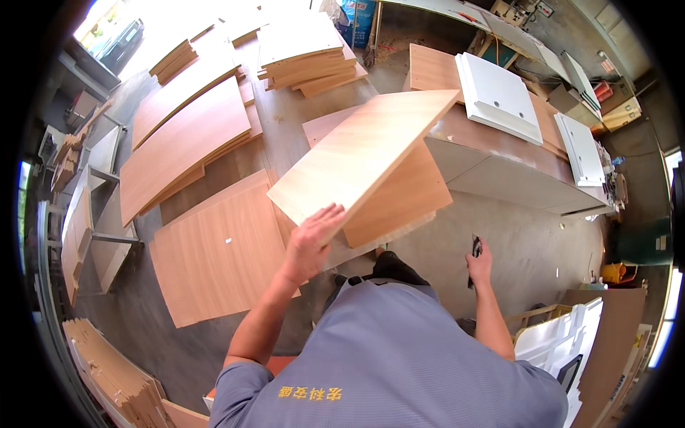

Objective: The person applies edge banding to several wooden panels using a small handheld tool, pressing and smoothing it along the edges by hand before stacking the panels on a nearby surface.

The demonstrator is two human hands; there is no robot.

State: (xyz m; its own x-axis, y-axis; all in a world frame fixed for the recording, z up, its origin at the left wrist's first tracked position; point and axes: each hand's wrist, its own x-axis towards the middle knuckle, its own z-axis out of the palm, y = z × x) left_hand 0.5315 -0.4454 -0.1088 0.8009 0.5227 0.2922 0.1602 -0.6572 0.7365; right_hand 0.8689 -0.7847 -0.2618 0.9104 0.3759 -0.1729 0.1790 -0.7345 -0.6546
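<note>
Big tilted board (367,146)

At 12 o'clock, straight ahead, it looks stiff, smooth and rather heavy; two opposite edges seem best to hold. The left hand (312,241) grips its 7 o'clock edge. The right hand (481,262), at 2 o'clock, clutches a small dark tool (476,248).

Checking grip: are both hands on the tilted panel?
No, the left hand touches the panel; the right hand, apart, holds a dark tool.
</note>
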